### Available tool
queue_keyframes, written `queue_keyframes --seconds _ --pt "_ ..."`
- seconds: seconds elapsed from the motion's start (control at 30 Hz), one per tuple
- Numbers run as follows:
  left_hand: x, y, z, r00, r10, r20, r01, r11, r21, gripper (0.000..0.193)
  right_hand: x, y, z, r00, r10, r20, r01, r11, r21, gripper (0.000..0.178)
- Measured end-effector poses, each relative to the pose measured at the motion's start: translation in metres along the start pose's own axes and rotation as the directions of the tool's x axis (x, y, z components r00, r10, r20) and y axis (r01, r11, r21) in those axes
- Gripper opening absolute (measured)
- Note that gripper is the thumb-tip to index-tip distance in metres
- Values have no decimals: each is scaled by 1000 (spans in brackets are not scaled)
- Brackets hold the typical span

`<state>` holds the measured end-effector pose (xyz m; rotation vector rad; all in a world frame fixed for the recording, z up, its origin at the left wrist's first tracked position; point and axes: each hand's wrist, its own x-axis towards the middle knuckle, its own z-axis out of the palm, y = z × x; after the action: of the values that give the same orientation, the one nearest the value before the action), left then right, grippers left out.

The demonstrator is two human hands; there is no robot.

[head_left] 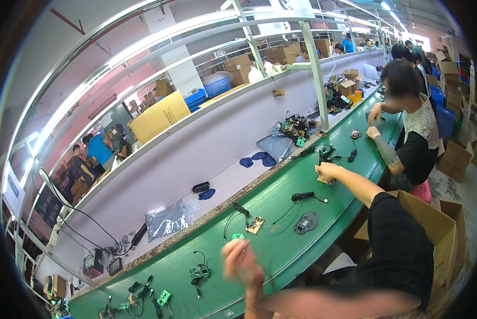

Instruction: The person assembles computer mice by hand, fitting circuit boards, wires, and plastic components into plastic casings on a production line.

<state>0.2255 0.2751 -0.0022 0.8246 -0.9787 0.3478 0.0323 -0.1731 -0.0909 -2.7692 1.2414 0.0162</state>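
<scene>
My right hand (330, 171) reaches far out over the green belt, its fingers closed on a small brownish circuit board (326, 182), mostly covered by the hand. Low in the middle, my left hand (242, 264) is raised and smeared by motion, so its fingers cannot be read. Just beyond it a small green circuit board (238, 236) shows. A tan circuit board (256, 225) with a black cable lies between my hands. Closer to the belt's near edge is a dark mouse shell (306, 223), and a coiled black USB cable (303, 196) lies above it.
More green boards (199, 271) with wires lie along the belt (286, 255) at the left. A ledge behind holds plastic bags (169, 219), blue pieces (264, 158) and a heap of electronics (297, 127). A co-worker (408, 122) sits at the right, near cardboard boxes (429, 223).
</scene>
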Motion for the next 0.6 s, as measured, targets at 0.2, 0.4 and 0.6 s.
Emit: queue_keyframes --seconds 0.2,0.4,0.6 --pt "-80 19 -117 485 -621 616 -96 662 744 18 -13 6 -4 995 30 -92 -18 991 135 31" --pt "-69 67 -126 52 -987 153 9 154 988 18 -7 -4 -7 999 40 -35 -37 996 80 33" --pt "-101 52 -133 112 -993 27 74 35 997 18 -15 15 -3 997 26 -75 -20 997 80 33"
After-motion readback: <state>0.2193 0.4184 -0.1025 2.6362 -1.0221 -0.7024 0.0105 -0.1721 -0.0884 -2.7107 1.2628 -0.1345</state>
